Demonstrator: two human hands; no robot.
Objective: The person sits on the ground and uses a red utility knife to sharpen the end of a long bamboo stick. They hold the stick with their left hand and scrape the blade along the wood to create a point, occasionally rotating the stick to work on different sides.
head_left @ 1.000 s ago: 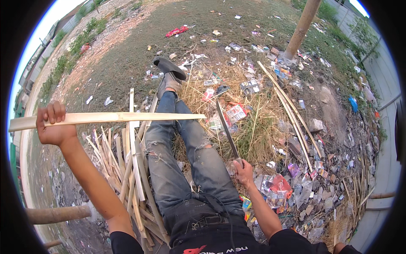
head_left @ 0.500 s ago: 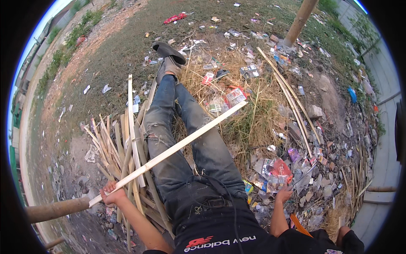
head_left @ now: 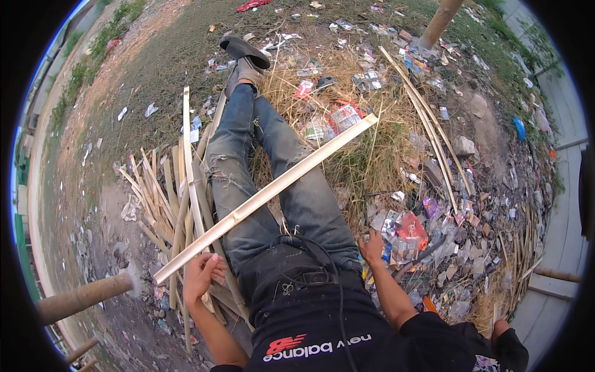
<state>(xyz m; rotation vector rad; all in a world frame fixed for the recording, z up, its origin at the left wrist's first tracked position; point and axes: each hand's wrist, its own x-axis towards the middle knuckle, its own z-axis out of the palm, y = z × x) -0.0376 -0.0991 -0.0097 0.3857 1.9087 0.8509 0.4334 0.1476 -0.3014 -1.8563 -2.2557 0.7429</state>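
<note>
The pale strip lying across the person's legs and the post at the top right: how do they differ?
The pale strip is thin and slightly hollowed; the post is round and thicker. The pale strip is cream-coloured; the post is browner. The pale strip rests slantwise across the jeans, whereas the post stands on the ground. Both look long and may be wood or bamboo.

Right of the long strip (head_left: 273, 191), your right hand (head_left: 372, 248) can pass above the thigh (head_left: 316, 217); near its left end, a post (head_left: 87, 297) and piled strips (head_left: 180, 229) obstruct.
</note>
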